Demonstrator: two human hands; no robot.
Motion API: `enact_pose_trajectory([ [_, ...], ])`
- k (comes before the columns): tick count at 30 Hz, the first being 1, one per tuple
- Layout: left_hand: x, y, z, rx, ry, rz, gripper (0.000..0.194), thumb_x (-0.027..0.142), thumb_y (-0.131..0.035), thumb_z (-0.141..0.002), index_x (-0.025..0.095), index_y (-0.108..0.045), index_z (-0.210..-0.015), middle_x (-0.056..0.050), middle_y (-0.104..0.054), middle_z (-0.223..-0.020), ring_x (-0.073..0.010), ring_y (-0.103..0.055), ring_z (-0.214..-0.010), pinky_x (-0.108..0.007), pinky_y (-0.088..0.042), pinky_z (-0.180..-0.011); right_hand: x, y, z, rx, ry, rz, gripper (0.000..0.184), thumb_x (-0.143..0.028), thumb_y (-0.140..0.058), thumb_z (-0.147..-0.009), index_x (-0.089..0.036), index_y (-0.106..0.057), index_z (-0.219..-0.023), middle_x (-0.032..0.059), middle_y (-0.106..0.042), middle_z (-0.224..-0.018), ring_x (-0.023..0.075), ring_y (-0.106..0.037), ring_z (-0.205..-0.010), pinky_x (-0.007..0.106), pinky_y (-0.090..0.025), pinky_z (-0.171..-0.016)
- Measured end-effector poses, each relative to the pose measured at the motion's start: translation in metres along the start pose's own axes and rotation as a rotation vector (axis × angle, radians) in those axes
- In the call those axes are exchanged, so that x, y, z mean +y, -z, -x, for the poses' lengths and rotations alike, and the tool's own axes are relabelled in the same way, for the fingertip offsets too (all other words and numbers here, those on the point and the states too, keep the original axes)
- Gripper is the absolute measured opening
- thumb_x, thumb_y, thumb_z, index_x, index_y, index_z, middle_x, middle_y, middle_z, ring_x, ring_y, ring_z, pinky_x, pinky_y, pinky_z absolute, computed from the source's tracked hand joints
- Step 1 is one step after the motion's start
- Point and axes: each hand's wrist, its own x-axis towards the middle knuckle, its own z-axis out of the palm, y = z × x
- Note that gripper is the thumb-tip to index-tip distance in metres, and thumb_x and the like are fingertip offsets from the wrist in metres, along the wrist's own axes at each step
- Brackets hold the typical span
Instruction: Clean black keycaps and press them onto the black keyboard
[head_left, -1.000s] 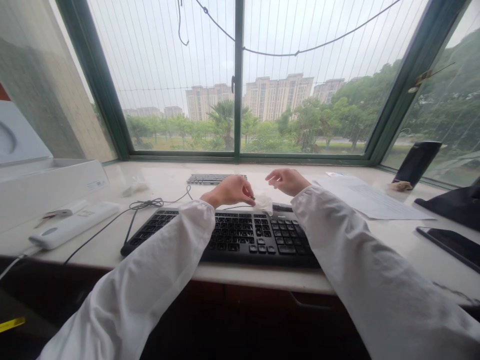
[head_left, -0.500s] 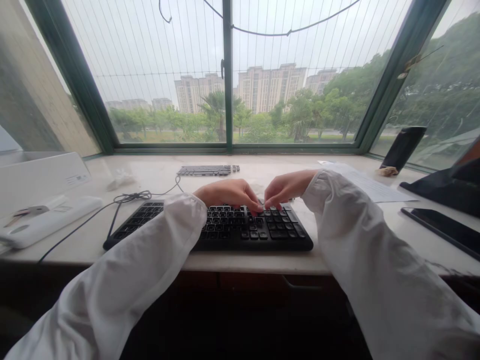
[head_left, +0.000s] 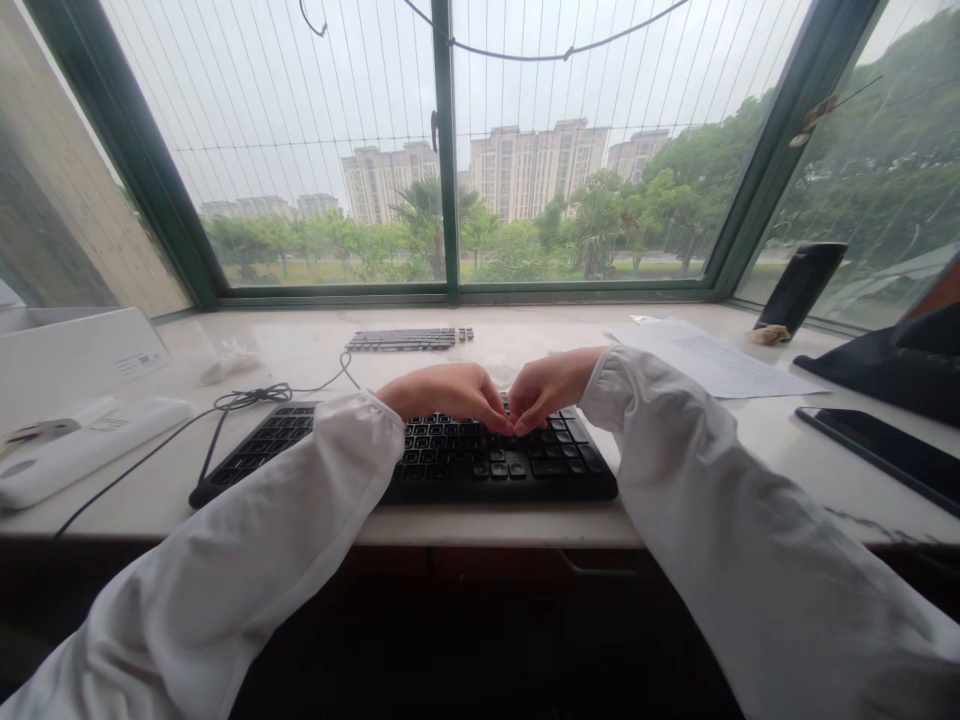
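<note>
A black keyboard (head_left: 555, 488) lies near the front edge of the ledge. Square sockets without caps show over its left and middle parts, while key caps sit on the number pad at its right. My left hand (head_left: 448, 390) hovers over the navigation keys, thumb and fingers pinched together. My right hand (head_left: 553, 388) meets it from the other side, also in a pinch, its fingertips touching or nearly touching the left ones. Whatever lies between the fingertips is too small and hidden to make out. Behind the hands, loose key caps (head_left: 401, 340) are laid out in rows.
At left are a white box (head_left: 90, 350), a white power strip (head_left: 97, 450) with keys on it, and the bundled keyboard cable (head_left: 251, 397). A paper sheet (head_left: 712, 360), a phone (head_left: 885, 450) and an upright black object (head_left: 802, 285) stand or lie at right. Windows rise behind.
My right hand has moved left and slightly down from the number pad's top, now closing up against my left fingertips. The whole view has shifted slightly.
</note>
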Motion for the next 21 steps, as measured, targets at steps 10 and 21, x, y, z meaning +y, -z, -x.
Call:
enact_pose_trajectory([
  [10,-0.002,0.0,-0.002,0.012,0.017,0.015,0.027,0.05,-0.074,-0.067,0.024,-0.078,-0.072,0.0,-0.07,-0.064,-0.0122,-0.054,-0.057,-0.024,-0.035,-0.05,0.0,0.002,-0.003,-0.026,0.052,0.094,0.047,-0.055,-0.081,-0.055,-0.014,-0.073,-0.077,-0.0036,-0.063,-0.059,0.0102,-0.054,-0.063,0.024,-0.037,-0.063],
  [21,-0.011,0.0,-0.006,0.033,0.021,0.029,0.028,0.051,-0.077,-0.063,0.024,-0.076,-0.07,0.002,-0.068,-0.065,-0.0134,-0.055,-0.061,-0.025,-0.035,-0.055,-0.002,0.003,-0.004,-0.011,0.065,0.159,0.045,-0.054,-0.08,-0.056,-0.015,-0.075,-0.076,-0.0027,-0.066,-0.063,0.0118,-0.055,-0.069,0.026,-0.039,-0.072],
])
